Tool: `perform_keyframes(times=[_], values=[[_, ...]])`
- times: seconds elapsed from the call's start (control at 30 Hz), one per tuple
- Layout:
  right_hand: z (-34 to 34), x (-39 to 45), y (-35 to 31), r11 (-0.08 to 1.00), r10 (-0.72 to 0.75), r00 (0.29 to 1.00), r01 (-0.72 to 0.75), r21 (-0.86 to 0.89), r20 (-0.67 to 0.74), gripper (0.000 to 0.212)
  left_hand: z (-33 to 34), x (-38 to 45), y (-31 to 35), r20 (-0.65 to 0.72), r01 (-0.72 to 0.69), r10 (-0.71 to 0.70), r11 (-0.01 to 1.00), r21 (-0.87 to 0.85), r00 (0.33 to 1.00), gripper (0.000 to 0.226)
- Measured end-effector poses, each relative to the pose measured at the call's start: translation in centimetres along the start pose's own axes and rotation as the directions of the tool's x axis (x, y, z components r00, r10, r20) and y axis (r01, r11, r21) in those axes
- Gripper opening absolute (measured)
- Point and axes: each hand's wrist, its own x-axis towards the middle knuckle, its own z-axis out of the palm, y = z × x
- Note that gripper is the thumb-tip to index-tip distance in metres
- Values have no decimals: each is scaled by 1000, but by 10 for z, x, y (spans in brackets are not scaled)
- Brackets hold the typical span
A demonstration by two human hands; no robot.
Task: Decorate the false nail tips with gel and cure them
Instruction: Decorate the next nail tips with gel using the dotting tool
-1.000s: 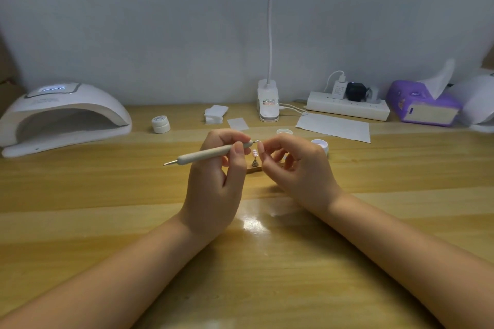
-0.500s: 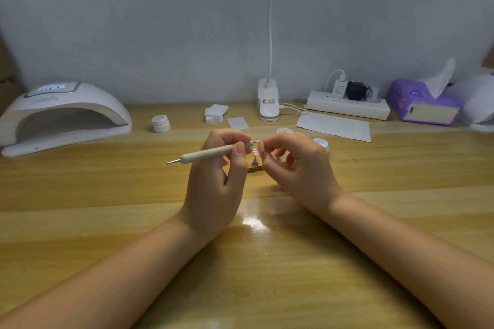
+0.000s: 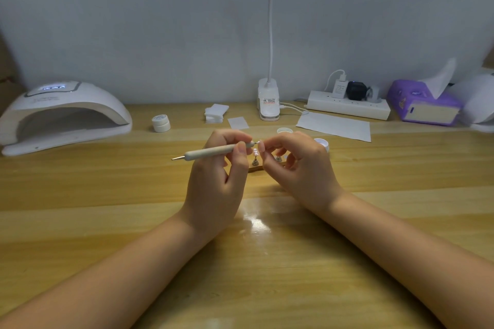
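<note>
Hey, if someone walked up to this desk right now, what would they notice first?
Probably the two hands meeting mid-desk: the left hand grips a dotting pen, its tip aimed at something tiny pinched by the right hand, just above a small nail stand. Next, the white curing lamp at far left, its display lit.

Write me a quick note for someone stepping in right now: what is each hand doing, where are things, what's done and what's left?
Left hand grips the dotting pen, its tip by the right fingertips.
Right hand pinches something small at that tip; too small to tell.
A nail tip stands on its holder between the hands.
Open gel pot behind the right hand.
Curing lamp far left, nothing visible inside.
Left: finish decorating, then cure.
</note>
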Motion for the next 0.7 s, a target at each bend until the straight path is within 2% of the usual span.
perform_keyframes(times=[0.7], values=[[0, 1, -1, 999, -34, 999, 34, -12, -12, 6, 0, 0, 1, -7, 11, -10, 1000, 6, 1000, 17]])
